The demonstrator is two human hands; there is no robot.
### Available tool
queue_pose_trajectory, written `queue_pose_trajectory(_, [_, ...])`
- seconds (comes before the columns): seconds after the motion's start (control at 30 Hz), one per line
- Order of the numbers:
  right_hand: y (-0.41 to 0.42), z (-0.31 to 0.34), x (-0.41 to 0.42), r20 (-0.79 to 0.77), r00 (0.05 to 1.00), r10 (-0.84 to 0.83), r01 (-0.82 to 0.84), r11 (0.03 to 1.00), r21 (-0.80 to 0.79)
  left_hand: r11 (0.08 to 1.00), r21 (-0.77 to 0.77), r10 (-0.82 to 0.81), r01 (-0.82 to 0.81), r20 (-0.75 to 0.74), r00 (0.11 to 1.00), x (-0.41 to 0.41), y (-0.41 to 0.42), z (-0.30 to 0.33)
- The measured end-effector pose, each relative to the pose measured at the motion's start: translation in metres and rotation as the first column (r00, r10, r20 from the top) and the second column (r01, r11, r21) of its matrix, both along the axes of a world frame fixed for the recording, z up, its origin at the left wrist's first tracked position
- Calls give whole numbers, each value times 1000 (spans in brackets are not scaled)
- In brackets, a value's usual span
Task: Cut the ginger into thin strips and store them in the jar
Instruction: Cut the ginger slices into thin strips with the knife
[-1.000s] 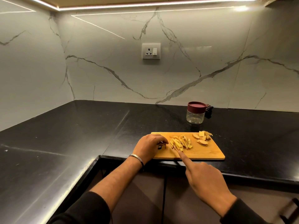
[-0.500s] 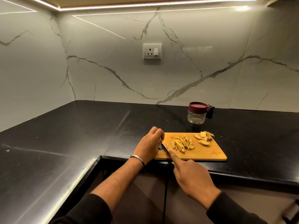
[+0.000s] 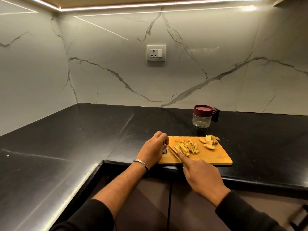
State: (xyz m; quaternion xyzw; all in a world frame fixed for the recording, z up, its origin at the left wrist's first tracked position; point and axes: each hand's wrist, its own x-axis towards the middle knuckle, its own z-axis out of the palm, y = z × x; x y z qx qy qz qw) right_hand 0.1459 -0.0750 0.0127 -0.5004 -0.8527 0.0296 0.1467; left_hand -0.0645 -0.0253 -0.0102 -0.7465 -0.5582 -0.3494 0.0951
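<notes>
On the board [image 3: 216, 158], the right hand [image 3: 202, 178] grips a knife [image 3: 174, 153] beside the strips [image 3: 186, 147], apparently to gather them, the left hand [image 3: 154, 150] curls at the blade tip, its grasp unclear, and the lidded jar [image 3: 202, 116] waits behind.

We see a black stone L-shaped counter [image 3: 83, 139] wrapping the corner, glossy, with a seam running diagonally from the back toward its inner corner. White marble-look backsplash [image 3: 116, 72] with grey veins rises from its back edge on both walls. A white socket plate with switch [image 3: 156, 53] sits on the back wall, above mid-counter. LED strip [image 3: 150, 5] runs along the top under the cabinets. Small dark object [image 3: 216, 112] at the counter's back edge, can't identify. Brown cabinet fronts [image 3: 155, 197] below the counter's front edge.
</notes>
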Motion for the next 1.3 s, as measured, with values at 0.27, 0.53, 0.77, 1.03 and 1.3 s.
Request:
queue_pose_trajectory(0.27, [24,4,14,43,998,-44,44,999,-1,1000,-5,-4,4,-7,1000,-1,0,-1])
queue_pose_trajectory(0.53, [31,4,23,13,1000,17,-17,1000,-15,1000,-14,-9,9,-11,1000,-1,1,-1])
queue_pose_trajectory(0.77, [36,0,26,-41,999,22,-24,998,-59,1000,-24,-14,14,4,1000,-1,0,-1])
queue_pose_trajectory(1.03, [32,-6,24,-66,998,-20,19,1000,-16,998,-35,-57,58,37,998,0,0,-1])
queue_pose_trajectory(1.3, [27,-6,26,-57,998,-39,40,999,5,998,-3,-59,60,161,985,11,5,7])
